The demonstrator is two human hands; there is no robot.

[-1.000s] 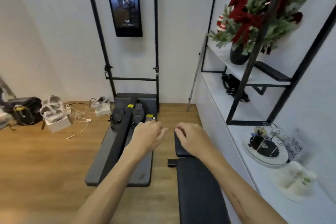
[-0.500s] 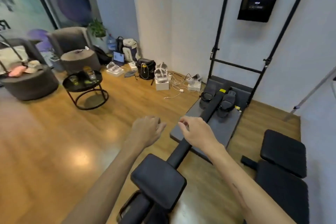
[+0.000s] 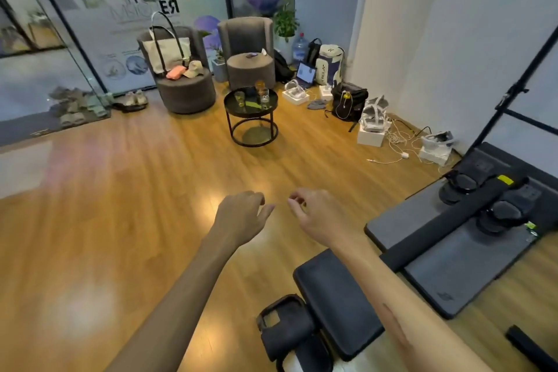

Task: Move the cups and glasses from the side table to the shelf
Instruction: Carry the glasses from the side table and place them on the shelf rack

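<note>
A wooden floor fills most of the frame, and it lies between the person and the work to be done. At the lower right a black exercise bench and a grey rowing machine sit close to the person's arms.

Above the centre of the frame stands the round black side table, well apart from both hands. On its top are the glasses: one at the left holding yellowish liquid, and two or so at the right, close together; their exact count is hard to tell at this size. A dark flat object lies among them. The shelf is not in view.

Judged from this, none of the visible glasses has been carried off yet, so the task looks near its start: the walk to the table, the pick-up and the trip to the shelf all remain.

The left hand and the right hand hang in the lower centre, side by side, fingers loosely curled, each holding nothing.
</note>
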